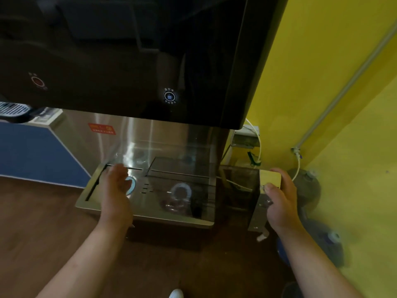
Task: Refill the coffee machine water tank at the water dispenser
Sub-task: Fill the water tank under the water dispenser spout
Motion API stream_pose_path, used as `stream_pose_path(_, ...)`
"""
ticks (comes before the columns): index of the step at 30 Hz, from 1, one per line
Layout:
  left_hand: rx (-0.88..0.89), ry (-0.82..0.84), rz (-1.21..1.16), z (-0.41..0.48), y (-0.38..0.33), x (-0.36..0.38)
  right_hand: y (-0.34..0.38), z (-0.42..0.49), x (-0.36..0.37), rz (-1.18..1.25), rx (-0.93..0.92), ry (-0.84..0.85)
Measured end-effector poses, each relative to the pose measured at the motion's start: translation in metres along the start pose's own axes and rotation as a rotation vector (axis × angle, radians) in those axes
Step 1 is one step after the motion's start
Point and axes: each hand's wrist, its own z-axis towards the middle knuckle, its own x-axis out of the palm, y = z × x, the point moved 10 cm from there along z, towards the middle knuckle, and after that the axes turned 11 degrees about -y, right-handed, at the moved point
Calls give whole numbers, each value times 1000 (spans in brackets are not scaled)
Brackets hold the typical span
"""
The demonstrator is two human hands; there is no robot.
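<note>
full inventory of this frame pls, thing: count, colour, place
water dispenser: 1, black glossy front over steel body, centre
drip tray: 1, steel, below the front panel
water tank: 1, clear smoky plastic, held over the tray
lit cup button: 1, blue-white, panel right
red button: 1, dim red, panel left
red sticker: 1, steel back wall
pipe: 1, grey, on yellow wall
water jugs: at least 2, bluish, floor right, blurred
left hand: over tray, fingers spread
right hand: gripping tank's right end
</note>
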Motion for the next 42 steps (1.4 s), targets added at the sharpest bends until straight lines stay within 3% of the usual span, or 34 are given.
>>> stream_pose_path(3,157,6,-23,-4,-33,17,-21,17,1,-5,48,-21)
stream_pose_path(5,354,87,34,-15,-57,39,-29,29,6,-9,52,-18)
stream_pose_path(10,920,200,469,-41,-91,89,-36,53,26,-7,-8,-12)
stream_pose_path(15,1219,224,645,-57,-97,111,-58,69,38,8,53,-44)
stream_pose_path(20,1186,205,718,-51,-97,114,-52,82,57,60,14,-75)
stream_pose_path(34,1354,188,757,-55,-112,130,-47,95,78,84,-12,-62)
stream_pose_path(38,1375,135,613,-56,-118,117,-43,95,82,96,-31,-43)
stream_pose_path(40,1304,48,496,-47,-111,95,-45,96,83,103,-29,-50)
stream_pose_path(42,980,-41,444,-12,-79,69,-45,97,84,95,-32,-62)
